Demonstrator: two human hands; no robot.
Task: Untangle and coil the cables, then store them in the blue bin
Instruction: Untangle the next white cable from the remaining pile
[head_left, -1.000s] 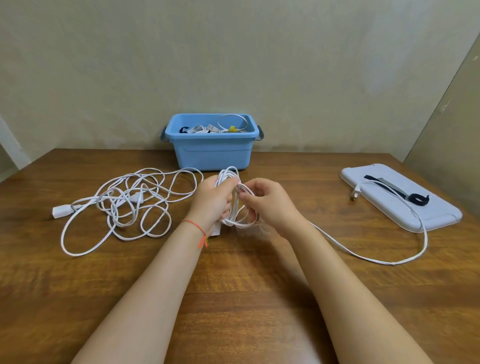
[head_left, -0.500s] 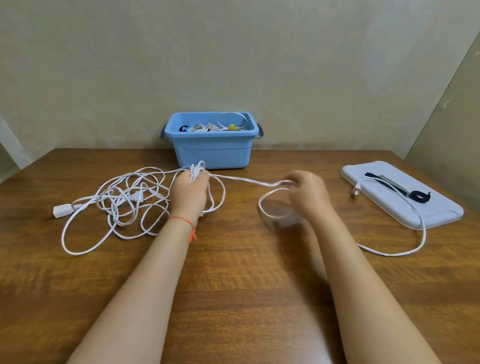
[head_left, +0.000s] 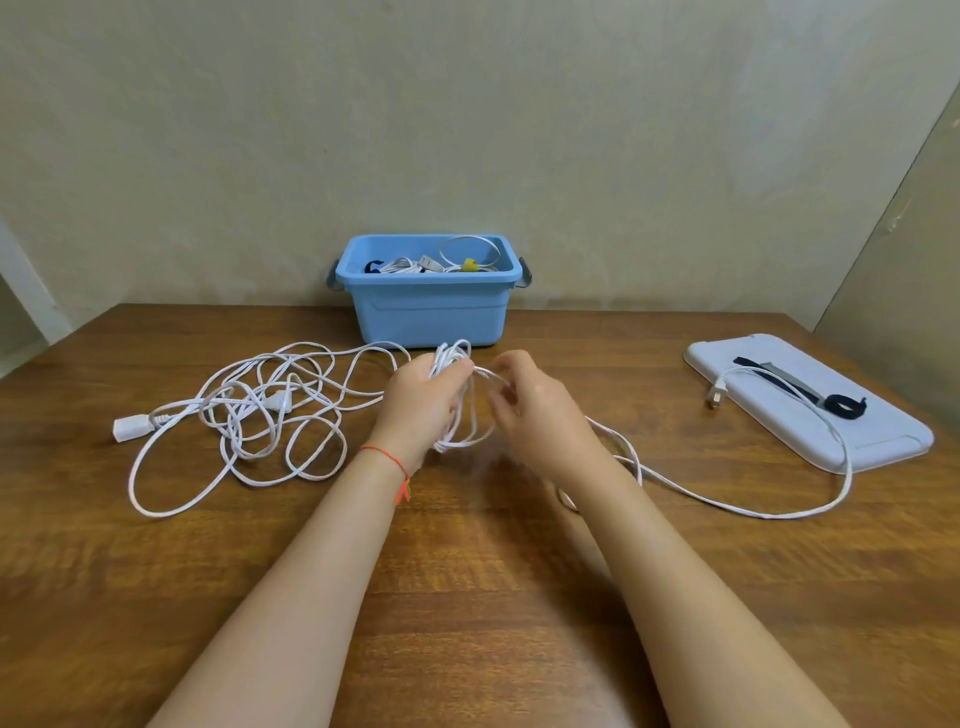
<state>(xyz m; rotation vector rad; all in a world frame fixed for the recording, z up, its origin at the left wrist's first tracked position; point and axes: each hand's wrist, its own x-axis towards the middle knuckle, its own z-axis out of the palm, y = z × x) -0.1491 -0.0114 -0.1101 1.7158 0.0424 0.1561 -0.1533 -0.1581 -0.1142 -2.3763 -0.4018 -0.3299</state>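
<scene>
A long white extension cable lies tangled on the wooden table at the left, its socket end far left. My left hand grips a bunch of coiled loops of it in front of the blue bin. My right hand pinches the strand right beside the coil. The free length runs right along the table to the plug. The bin holds several coiled cables.
The bin's pale lid lies at the right with a black strap on it; the cable's plug end rests on its near-left corner. A wall stands right behind the bin. Bare wood stretches in front of my hands.
My right hand, which had pulled a length of cable out to the right, has come back to the left hand and laid another loop on the coil.
</scene>
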